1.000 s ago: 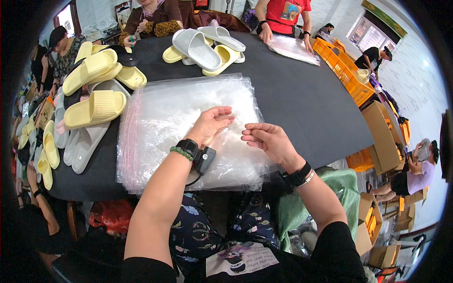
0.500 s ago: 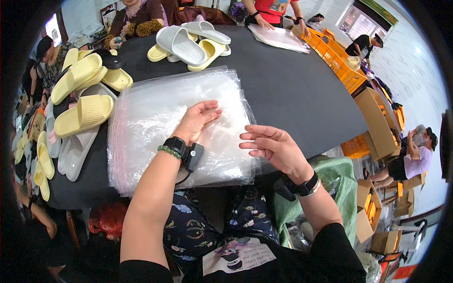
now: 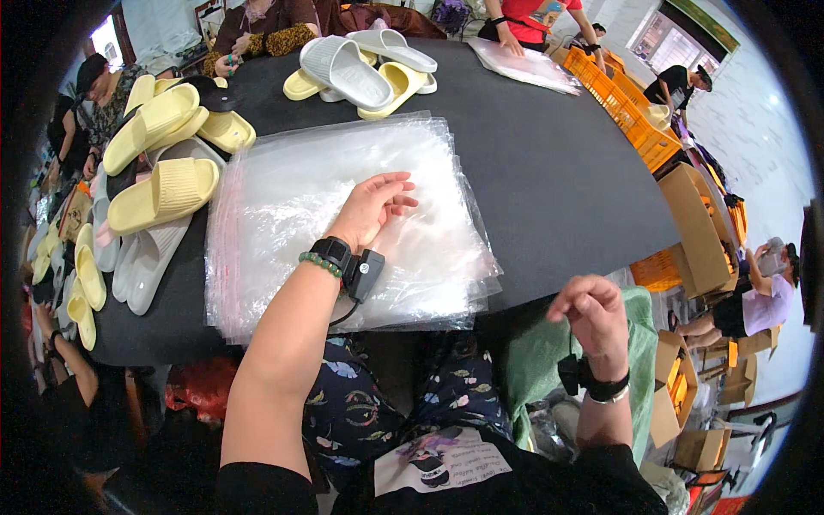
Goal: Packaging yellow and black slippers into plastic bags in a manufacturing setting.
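Note:
My left hand point(image 3: 375, 206) rests over a stack of clear plastic bags point(image 3: 283, 249) on the black table, fingers loosely bent and apart, holding nothing that I can see. Whether it presses on the top bag I cannot tell. The bags have pinkish strips along their left edge. My right hand point(image 3: 592, 313) is raised off the table's near edge, above a green sack point(image 3: 541, 360). Its fingers curl loosely with no object visible in them. Both wrists wear black straps with small dark boxes.
Yellow slides point(image 3: 159, 196) and grey slides point(image 3: 150, 266) are piled at the left. More grey and yellow slides point(image 3: 348, 73) lie at the far side. A person in red point(image 3: 549, 13) touches another bag stack point(image 3: 524, 67). Orange crates point(image 3: 618, 107) and cardboard boxes point(image 3: 695, 227) stand at the right.
My right hand has moved right and down, away from the bags to above the green sack, its fingers more curled. My left hand stays over the bags. The view has shifted slightly.

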`<state>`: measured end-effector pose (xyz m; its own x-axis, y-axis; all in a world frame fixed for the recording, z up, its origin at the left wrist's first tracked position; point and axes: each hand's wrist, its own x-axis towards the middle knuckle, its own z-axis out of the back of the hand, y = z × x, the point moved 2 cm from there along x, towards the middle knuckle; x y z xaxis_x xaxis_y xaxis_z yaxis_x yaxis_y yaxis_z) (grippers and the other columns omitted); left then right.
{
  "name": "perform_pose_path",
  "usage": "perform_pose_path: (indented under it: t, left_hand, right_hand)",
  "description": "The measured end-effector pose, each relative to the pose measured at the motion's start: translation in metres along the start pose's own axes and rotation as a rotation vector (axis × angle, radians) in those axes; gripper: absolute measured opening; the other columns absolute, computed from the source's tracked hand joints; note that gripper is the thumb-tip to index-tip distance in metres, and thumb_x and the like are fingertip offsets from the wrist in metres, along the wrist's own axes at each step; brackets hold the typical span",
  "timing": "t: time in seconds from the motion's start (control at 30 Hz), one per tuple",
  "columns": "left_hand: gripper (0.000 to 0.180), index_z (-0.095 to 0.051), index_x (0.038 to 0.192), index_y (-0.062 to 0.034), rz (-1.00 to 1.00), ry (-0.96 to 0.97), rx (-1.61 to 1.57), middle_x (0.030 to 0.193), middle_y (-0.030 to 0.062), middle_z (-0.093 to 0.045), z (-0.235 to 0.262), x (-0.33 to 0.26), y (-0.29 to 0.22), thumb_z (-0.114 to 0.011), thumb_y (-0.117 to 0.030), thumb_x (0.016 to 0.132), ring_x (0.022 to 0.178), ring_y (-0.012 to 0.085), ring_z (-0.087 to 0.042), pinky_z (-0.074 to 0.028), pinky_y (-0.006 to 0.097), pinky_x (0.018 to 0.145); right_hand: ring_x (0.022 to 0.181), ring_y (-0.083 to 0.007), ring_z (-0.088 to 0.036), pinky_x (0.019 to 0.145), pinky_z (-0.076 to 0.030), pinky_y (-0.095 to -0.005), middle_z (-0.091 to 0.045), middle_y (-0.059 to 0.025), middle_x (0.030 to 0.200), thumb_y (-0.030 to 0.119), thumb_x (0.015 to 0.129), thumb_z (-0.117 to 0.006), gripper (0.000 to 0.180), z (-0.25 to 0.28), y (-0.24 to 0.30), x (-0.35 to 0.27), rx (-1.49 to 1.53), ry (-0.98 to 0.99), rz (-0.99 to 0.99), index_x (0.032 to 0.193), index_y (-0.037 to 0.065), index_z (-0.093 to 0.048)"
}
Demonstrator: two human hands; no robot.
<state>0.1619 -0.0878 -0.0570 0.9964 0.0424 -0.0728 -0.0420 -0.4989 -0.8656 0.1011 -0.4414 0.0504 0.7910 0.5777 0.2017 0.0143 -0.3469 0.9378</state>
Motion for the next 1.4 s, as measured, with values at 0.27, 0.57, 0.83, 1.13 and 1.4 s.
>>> perform_pose_path:
  t: [0.27,0.57,0.83,1.13,1.4]
  left_hand:
    - [0.029,-0.058,0.12,-0.0002,0.003,-0.005,-0.065,0.098,0.0105,-0.064,0.003,-0.001,-0.002,-0.053,-0.017,0.097,0.073,0.0096,-0.054,-0.045,0.019,0.066]
    - [0.026,-0.062,0.116,-0.0037,0.005,-0.004,-0.022,0.092,0.0093,-0.064,-0.002,0.001,0.005,-0.056,-0.017,0.095,0.068,0.0081,-0.055,-0.042,0.017,0.057]
    - [0.035,-0.056,0.128,-0.0052,-0.017,-0.028,0.184,0.096,0.0045,-0.061,0.02,0.011,0.007,-0.056,-0.019,0.096,0.07,0.0043,-0.05,-0.038,0.015,0.053]
    - [0.034,-0.056,0.128,-0.0027,-0.005,0.018,0.173,0.098,0.0057,-0.062,0.023,0.012,0.01,-0.055,-0.017,0.097,0.074,0.0065,-0.053,-0.045,0.016,0.064]
    - [0.035,-0.054,0.13,-0.0014,-0.04,0.032,0.194,0.104,0.0067,-0.06,0.031,0.019,0.017,-0.053,-0.016,0.098,0.082,0.0071,-0.052,-0.046,0.02,0.079]
  right_hand:
    - [0.055,-0.0196,-0.063,0.054,-0.055,-0.0315,-0.057,-0.0071,0.058,0.007,0.094,-0.056,0.016,0.025,0.025,-0.052,-0.279,-0.126,0.036,0.079,0.001,-0.056]
    - [0.034,-0.0123,-0.04,0.032,-0.036,-0.0232,-0.043,-0.0012,0.054,0.024,0.101,-0.048,0.023,0.039,0.078,-0.104,-0.236,-0.243,0.291,0.088,0.005,-0.045]
    - [0.069,-0.0209,-0.057,0.066,-0.048,-0.0328,-0.056,-0.0102,0.09,0.013,0.092,-0.049,0.02,0.09,0.138,-0.162,-0.319,-0.539,0.347,0.103,-0.001,-0.059]
    - [0.079,-0.0151,-0.069,0.068,-0.053,-0.0245,-0.071,-0.0084,0.09,0.017,0.092,-0.06,0.025,0.196,0.057,-0.24,-0.57,-0.938,-0.456,0.107,-0.001,-0.066]
    - [0.08,-0.0193,-0.071,0.07,-0.057,-0.0293,-0.071,-0.0092,0.087,0.019,0.096,-0.057,0.027,0.209,0.071,-0.347,-0.459,-0.927,-0.761,0.117,0.001,-0.06]
